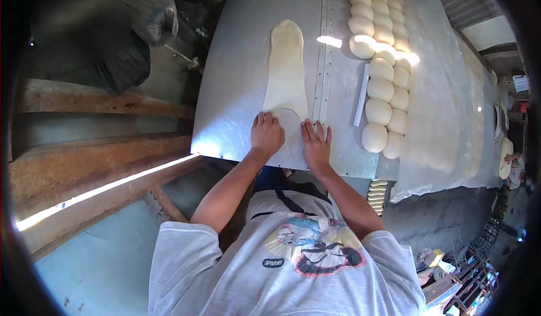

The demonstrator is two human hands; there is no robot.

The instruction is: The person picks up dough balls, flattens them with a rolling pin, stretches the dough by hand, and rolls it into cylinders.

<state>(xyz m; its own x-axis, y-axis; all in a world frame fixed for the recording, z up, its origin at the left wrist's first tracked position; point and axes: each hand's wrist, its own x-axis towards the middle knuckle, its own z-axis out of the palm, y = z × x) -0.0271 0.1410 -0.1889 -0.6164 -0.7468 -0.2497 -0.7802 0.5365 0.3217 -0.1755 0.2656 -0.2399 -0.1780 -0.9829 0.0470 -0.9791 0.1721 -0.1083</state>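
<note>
— So, what takes up most of the view?

— A big metal table (236,79), shiny, with a riveted seam running down its middle. A sheet of clear plastic (445,90) covers its right part and hangs over the near edge.

— And on the bare metal?

— A long strip of dough (285,68), rolled flat and thin, stretching from the far part of the table to the near edge. It is rounded at the far end and widens toward the person.

— Where are the hands?

— Both lie on the near end of that strip. The left hand (266,136) is flat, palm down, fingers spread a little, pressing on the strip's left edge. The right hand (316,144) is also open and flat, fingers fanned out, on the right edge, just beside the seam. Neither grips anything; a thin rounded flap of dough shows between them.

— Anything to the right?

— Two rows of round dough balls (383,68), touching one another, running from the far end almost to the near edge. A narrow white stick (361,95) lies just left of the rows.

— Smaller than that?

— A short stack of pale flat pieces (377,195) below the table's near edge.
</note>
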